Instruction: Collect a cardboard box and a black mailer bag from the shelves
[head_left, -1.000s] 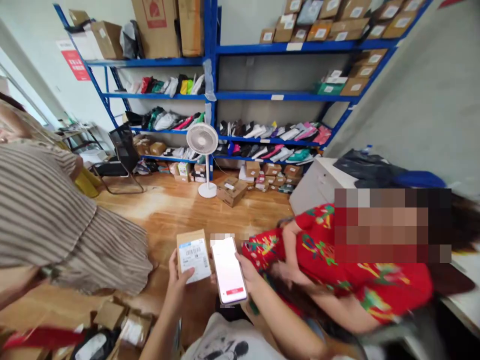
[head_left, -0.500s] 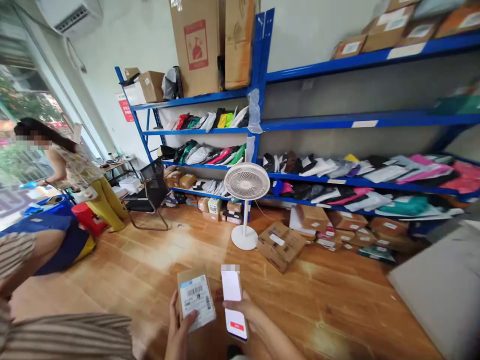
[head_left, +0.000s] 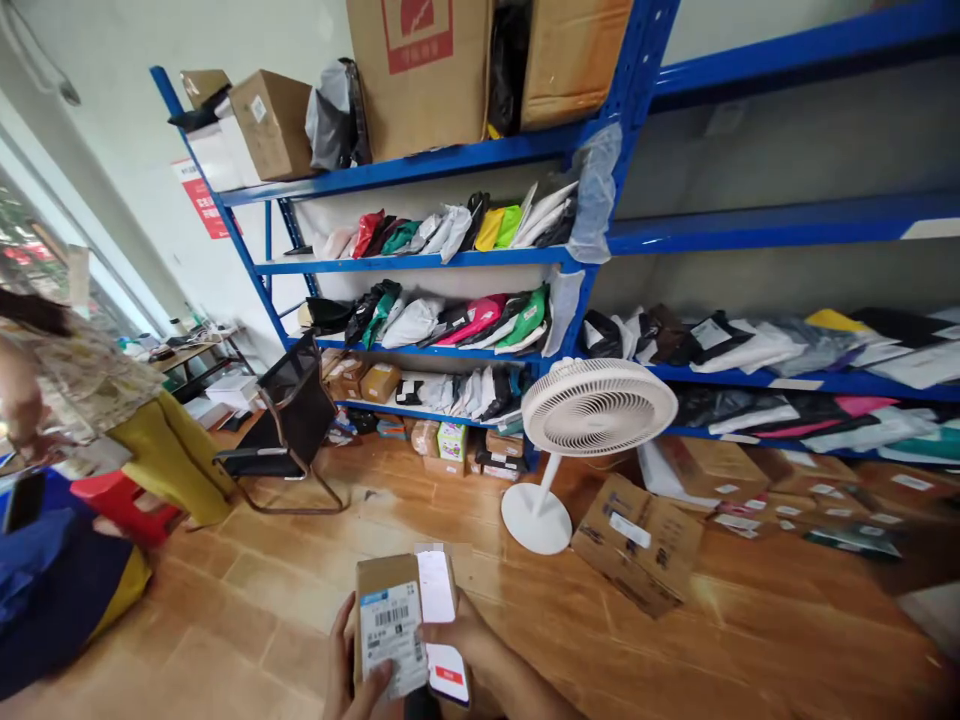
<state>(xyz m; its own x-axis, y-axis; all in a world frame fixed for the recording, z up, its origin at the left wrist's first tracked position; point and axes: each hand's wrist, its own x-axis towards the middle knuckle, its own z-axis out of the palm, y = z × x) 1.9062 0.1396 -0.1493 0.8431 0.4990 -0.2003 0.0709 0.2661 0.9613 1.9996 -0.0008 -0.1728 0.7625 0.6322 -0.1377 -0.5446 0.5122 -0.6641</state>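
My left hand [head_left: 354, 660] is closed around a small brown cardboard box [head_left: 386, 572], its thumb lying over the white shipping label [head_left: 391, 635]. The label shows a barcode and a blue strip. In my right hand [head_left: 469, 640] is a smartphone [head_left: 436, 590], gripped along its side with the thumb across the screen. A mostly white page with a red button low down fills the screen. Box and phone are side by side at the bottom centre of the head view, and the phone's left edge meets or overlaps the box's right edge.
Ahead, blue shelves [head_left: 420, 262] hold bagged parcels and boxes. A white standing fan [head_left: 600, 410] and a large carton [head_left: 637, 540] stand on the wooden floor [head_left: 285, 620]. To the left are a black chair [head_left: 285, 430], a red stool [head_left: 124, 505] and another person [head_left: 90, 390].
The view has moved closer to the shelves and fan. The phone and the box have come together. The person in striped clothing at lower left has gone out of view.
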